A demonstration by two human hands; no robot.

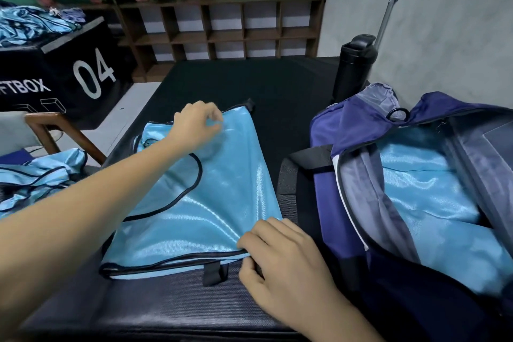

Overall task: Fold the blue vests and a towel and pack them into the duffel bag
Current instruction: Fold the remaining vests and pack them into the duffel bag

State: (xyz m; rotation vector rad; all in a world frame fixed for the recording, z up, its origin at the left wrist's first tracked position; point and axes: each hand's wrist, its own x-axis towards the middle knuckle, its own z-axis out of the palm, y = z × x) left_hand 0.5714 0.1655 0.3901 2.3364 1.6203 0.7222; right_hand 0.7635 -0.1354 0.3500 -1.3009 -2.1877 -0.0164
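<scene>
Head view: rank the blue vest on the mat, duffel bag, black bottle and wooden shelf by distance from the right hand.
1. Blue vest: right hand pinches its near hem.
2. Duffel bag: just right.
3. Black bottle: back right, behind the bag.
4. Wooden shelf: against the back wall.

The vest [216,189] spread at the mat's middle is seen as thin satin-like cloth – glossy, w/ bright sheen streaks – edged in matt dark piping. The mat [277,83] is shown black, finely textured, faintly shiny twd. its near edge. The duffel bag [358,130] at the right edge is made of matt navy fabric w/ grey lining; glossy blue cloth [424,189] is seen inside. At the far right corner a bottle [354,69] of black semi-matt plastic is stood.
</scene>
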